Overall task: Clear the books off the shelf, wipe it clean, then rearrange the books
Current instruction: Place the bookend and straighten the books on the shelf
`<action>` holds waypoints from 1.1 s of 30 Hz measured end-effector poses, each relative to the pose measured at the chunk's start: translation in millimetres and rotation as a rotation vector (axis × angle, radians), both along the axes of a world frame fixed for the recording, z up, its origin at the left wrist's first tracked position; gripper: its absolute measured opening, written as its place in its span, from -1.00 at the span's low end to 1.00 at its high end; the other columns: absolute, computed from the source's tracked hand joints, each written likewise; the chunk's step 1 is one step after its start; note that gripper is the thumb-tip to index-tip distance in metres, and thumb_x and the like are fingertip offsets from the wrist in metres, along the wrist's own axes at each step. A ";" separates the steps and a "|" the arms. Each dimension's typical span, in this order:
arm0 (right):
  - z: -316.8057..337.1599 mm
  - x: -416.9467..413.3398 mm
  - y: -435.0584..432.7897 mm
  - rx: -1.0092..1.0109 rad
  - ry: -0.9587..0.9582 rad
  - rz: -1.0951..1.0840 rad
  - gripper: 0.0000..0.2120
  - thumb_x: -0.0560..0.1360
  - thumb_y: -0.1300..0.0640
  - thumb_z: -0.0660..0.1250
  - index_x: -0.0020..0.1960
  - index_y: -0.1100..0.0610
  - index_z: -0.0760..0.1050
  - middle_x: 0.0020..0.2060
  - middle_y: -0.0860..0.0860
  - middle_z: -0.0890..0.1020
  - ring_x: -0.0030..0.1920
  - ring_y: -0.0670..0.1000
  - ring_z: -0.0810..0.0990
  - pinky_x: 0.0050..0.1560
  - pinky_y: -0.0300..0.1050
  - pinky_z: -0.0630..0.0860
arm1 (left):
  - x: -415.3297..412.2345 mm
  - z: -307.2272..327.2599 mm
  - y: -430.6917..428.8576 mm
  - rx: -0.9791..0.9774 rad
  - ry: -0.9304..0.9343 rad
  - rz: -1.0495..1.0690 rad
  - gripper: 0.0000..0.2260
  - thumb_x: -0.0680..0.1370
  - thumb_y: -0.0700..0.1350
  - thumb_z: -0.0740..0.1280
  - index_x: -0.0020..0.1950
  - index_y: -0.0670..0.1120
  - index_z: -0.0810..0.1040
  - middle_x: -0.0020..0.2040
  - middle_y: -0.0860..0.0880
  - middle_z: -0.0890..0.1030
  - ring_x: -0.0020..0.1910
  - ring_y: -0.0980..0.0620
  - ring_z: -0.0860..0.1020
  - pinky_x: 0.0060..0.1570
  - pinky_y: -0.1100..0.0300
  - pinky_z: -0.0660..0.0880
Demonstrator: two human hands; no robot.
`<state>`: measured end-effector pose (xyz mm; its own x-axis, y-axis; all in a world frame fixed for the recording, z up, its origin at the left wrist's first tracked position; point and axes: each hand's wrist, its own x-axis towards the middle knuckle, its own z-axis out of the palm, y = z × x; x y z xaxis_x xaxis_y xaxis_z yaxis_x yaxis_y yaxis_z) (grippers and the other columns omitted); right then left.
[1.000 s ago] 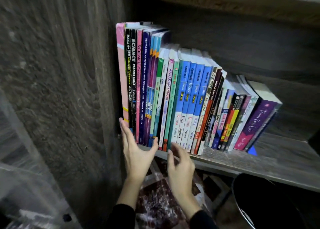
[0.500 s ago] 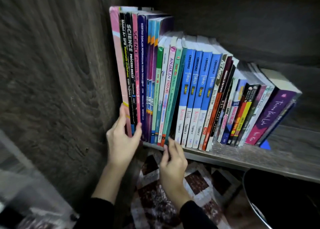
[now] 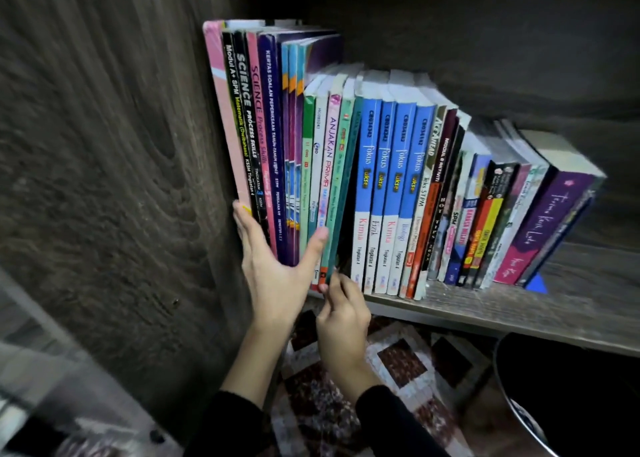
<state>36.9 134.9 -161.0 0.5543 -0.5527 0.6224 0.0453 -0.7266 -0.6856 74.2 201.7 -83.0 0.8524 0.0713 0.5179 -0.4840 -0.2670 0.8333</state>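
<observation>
A row of books stands on a dark wooden shelf [image 3: 485,306]. The tall left bunch [image 3: 270,138] has pink, black and purple spines and tilts away from the side wall. My left hand [image 3: 273,269] grips the foot of this bunch, fingers behind the pink book, thumb across the green spines. My right hand [image 3: 341,313] pinches the bottom edge of a teal book [image 3: 341,193], where a dark gap has opened to its right. Several blue "fokus" books [image 3: 391,193] stand after the gap. Smaller books [image 3: 485,221] lean left, ending in a purple one [image 3: 550,224].
The shelf's dark wooden side wall [image 3: 121,179] stands close on the left. Below the shelf lies a patterned red and white cloth [image 3: 391,373]. A black round object [image 3: 568,394] sits at the lower right. A clear plastic thing [image 3: 45,397] is at the lower left.
My left hand slid up and closed round the foot of the left bunch, thumb now across the green spines. My right hand rose to the teal book and a gap opened beside it.
</observation>
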 end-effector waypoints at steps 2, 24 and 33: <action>4.4 -5.1 -8.6 -0.011 0.058 0.006 -0.71 0.31 0.37 0.28 -0.01 0.33 0.64 -0.20 0.12 0.65 -0.21 -0.09 0.57 -0.14 -0.27 0.47 | -10.9 15.3 -11.8 0.029 -0.090 0.027 0.04 0.38 0.34 0.31 0.55 -0.19 -0.18 0.57 -0.14 -0.10 0.54 -0.03 -0.10 0.50 0.14 -0.09; 12.7 -39.9 -1.6 0.353 0.183 -0.068 -0.36 0.58 0.27 0.18 0.55 0.10 -0.07 0.49 0.02 0.03 0.27 -0.23 0.12 0.20 -0.52 0.10 | 5.4 139.6 -38.1 0.810 -0.773 0.106 -0.59 0.47 -0.04 0.39 0.30 -0.11 0.51 0.18 -0.05 0.56 0.21 -0.13 0.48 0.33 -0.30 -0.20; 12.7 -27.6 -5.2 0.390 -0.033 -0.159 -0.54 0.46 0.45 0.29 0.35 0.31 0.41 0.27 0.04 0.42 0.18 0.13 0.56 0.04 0.05 0.59 | 5.5 138.5 -39.9 0.818 -0.761 0.097 -0.57 0.47 -0.09 0.42 0.31 -0.14 0.50 0.16 -0.09 0.57 0.21 -0.16 0.48 0.31 -0.30 -0.22</action>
